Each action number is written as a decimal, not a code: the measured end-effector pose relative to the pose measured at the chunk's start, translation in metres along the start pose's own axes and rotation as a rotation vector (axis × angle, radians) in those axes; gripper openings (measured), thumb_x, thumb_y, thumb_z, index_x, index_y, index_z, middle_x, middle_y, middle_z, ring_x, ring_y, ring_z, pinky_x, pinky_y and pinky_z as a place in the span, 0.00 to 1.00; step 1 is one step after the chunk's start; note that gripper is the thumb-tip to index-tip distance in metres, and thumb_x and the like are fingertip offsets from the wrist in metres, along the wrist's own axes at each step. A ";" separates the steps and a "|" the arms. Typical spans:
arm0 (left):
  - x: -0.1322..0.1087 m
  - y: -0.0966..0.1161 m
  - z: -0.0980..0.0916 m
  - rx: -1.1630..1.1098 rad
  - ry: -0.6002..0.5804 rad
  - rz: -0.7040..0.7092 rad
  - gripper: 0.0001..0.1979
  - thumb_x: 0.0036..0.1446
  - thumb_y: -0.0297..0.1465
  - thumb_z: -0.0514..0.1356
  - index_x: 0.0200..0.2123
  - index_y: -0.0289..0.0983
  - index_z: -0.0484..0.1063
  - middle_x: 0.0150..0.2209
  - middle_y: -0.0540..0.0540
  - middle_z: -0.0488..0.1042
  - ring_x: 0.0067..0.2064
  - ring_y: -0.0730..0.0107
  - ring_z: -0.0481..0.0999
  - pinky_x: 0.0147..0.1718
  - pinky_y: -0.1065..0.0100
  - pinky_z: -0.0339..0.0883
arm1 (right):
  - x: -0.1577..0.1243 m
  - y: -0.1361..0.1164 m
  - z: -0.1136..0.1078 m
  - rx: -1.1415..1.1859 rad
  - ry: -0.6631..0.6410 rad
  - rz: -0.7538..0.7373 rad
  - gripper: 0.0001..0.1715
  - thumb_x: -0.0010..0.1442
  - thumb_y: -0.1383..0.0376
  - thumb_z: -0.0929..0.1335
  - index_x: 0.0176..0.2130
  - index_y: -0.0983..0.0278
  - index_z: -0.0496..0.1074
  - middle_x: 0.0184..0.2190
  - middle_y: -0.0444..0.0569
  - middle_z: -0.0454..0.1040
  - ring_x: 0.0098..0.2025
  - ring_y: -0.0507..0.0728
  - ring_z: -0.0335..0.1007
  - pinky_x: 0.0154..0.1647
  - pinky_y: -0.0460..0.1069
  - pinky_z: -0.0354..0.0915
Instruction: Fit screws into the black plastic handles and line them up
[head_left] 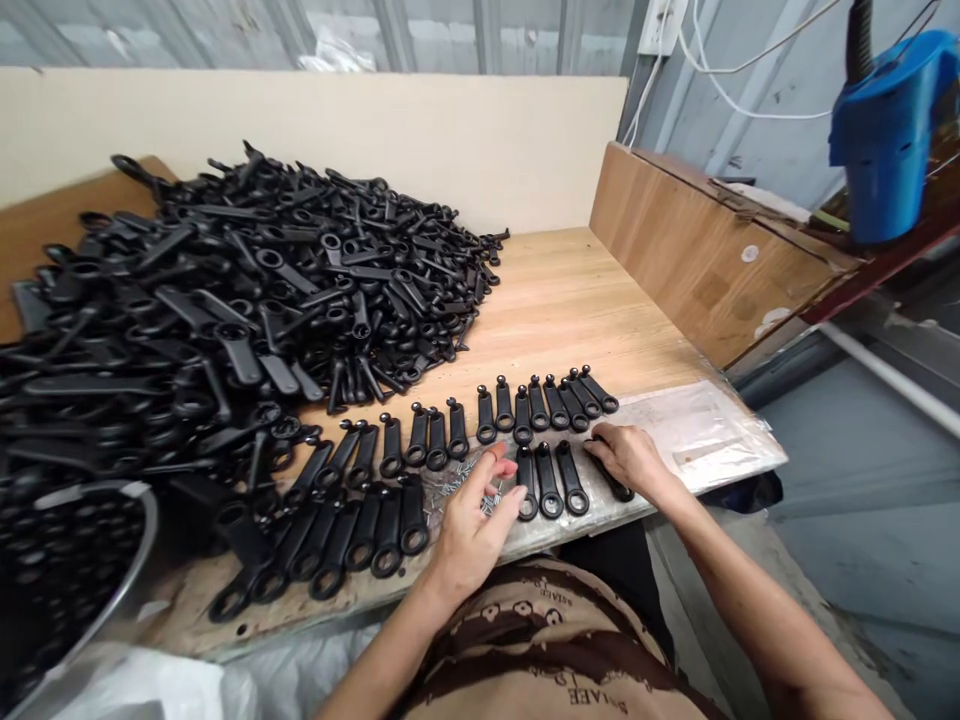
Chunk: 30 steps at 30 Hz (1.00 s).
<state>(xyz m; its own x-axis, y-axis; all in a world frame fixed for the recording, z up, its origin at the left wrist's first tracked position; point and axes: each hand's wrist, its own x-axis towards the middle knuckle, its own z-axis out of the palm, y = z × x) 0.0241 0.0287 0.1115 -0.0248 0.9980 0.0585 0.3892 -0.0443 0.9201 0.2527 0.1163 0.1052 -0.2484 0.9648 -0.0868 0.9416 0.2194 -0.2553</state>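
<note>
Nearest to me: patterned brown shirt (540, 640), both forearms reaching onto the table (570, 300).

Left hand (471, 525) is palm down at the near table edge. Thumb and forefinger are drawn close together over a small heap of metal screws (452, 480). Can't tell if a screw is pinched between them, too small.

Right hand (630, 458) lies flat, fingers loosely curved on top of one black handle (618, 488), not wrapped around it. That handle sits at the right end of the near row (551, 482), just beside three more laid parallel, ring ends toward me.

Left of the screws, a longer near group (360, 530) lies side by side. Behind it the far row (540, 402) runs in an arc across the table.

A clear plastic sheet (709, 430) covers the right table corner, touching the right hand's side.

Low left: metal bowl (146, 530) holding more black parts.

Further back, a big loose pile (247, 290) of the same handles fills the left half of the table.

Far: beige board (375, 130) against the wall, wooden box (697, 260) to the right, blue container (889, 130) above it.
</note>
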 end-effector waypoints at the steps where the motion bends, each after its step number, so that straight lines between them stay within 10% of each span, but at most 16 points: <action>1: -0.002 -0.003 -0.003 0.033 0.003 -0.003 0.21 0.55 0.36 0.55 0.52 0.37 0.62 0.43 0.43 0.72 0.39 0.69 0.72 0.39 0.66 0.66 | 0.002 -0.002 0.003 -0.013 -0.021 -0.003 0.15 0.59 0.60 0.60 0.35 0.63 0.73 0.29 0.53 0.77 0.34 0.59 0.72 0.31 0.47 0.57; 10: -0.011 0.007 0.021 -0.006 -0.297 0.023 0.12 0.55 0.30 0.54 0.43 0.36 0.70 0.34 0.47 0.74 0.34 0.72 0.72 0.34 0.71 0.66 | -0.002 0.002 0.006 0.162 0.043 -0.028 0.13 0.58 0.62 0.61 0.34 0.65 0.72 0.27 0.49 0.74 0.31 0.56 0.70 0.33 0.47 0.59; 17: -0.001 0.036 0.052 -0.365 -0.381 0.059 0.36 0.46 0.26 0.61 0.58 0.38 0.53 0.54 0.41 0.65 0.53 0.60 0.66 0.46 0.65 0.64 | -0.049 -0.031 -0.013 1.058 0.379 -0.074 0.07 0.53 0.62 0.68 0.33 0.62 0.73 0.26 0.43 0.73 0.25 0.51 0.65 0.27 0.46 0.63; 23: 0.001 0.038 0.066 -0.320 -0.273 -0.016 0.20 0.57 0.29 0.50 0.54 0.37 0.58 0.27 0.50 0.73 0.23 0.72 0.70 0.24 0.69 0.67 | -0.061 -0.049 -0.001 1.056 0.431 -0.228 0.12 0.51 0.65 0.70 0.39 0.57 0.76 0.35 0.47 0.76 0.33 0.56 0.70 0.36 0.50 0.66; 30: 0.001 0.037 0.066 -0.099 -0.169 0.123 0.18 0.59 0.28 0.50 0.53 0.37 0.60 0.51 0.44 0.69 0.54 0.65 0.67 0.53 0.64 0.60 | -0.066 -0.036 0.008 1.368 0.281 -0.068 0.14 0.48 0.65 0.73 0.38 0.57 0.77 0.35 0.45 0.77 0.34 0.55 0.71 0.37 0.49 0.67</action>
<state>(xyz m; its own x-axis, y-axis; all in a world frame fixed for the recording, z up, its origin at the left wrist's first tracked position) 0.0990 0.0313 0.1197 0.1752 0.9778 0.1146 0.2876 -0.1621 0.9439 0.2334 0.0436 0.1123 -0.0774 0.9903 0.1155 -0.0763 0.1096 -0.9910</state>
